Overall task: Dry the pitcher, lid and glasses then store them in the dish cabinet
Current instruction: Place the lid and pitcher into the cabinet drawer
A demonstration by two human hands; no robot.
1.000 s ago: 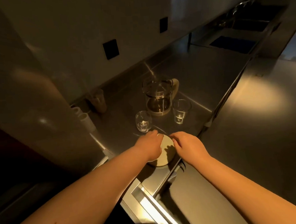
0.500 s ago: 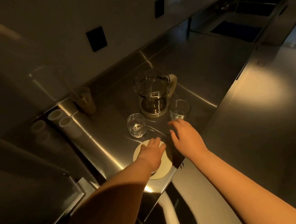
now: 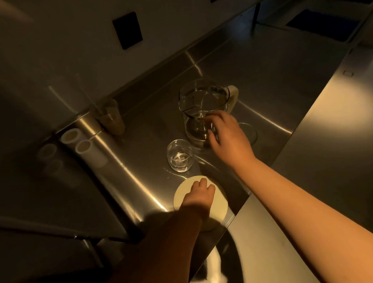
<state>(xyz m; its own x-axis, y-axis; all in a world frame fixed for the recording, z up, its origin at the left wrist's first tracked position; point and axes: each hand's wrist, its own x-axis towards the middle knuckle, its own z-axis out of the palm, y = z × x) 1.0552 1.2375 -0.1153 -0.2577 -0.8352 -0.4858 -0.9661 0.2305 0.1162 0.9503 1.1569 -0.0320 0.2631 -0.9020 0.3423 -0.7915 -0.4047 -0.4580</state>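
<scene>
1. the steel counter (image 3: 264, 76) runs along the wall, dimly lit.
2. the glass pitcher (image 3: 203, 110) stands upright on it, its pale handle turned away from the person.
3. the right hand (image 3: 228, 137) reaches to the pitcher's near side, fingers loosely spread at the glass; whether they grasp it cannot be told.
4. the round pale lid (image 3: 219, 206) lies flat near the counter's front edge.
5. the left hand (image 3: 198, 198) rests on the lid, fingers curled down onto its top, not plainly gripping.
6. one glass (image 3: 180, 155) stands between lid and pitcher; another (image 3: 249, 132) is half hidden behind the right hand.

Two white tubes (image 3: 82, 146) lie on the steel worktop (image 3: 253, 77) beside a tan cup (image 3: 111, 119); a black socket (image 3: 128, 29) sits on the wall.
</scene>
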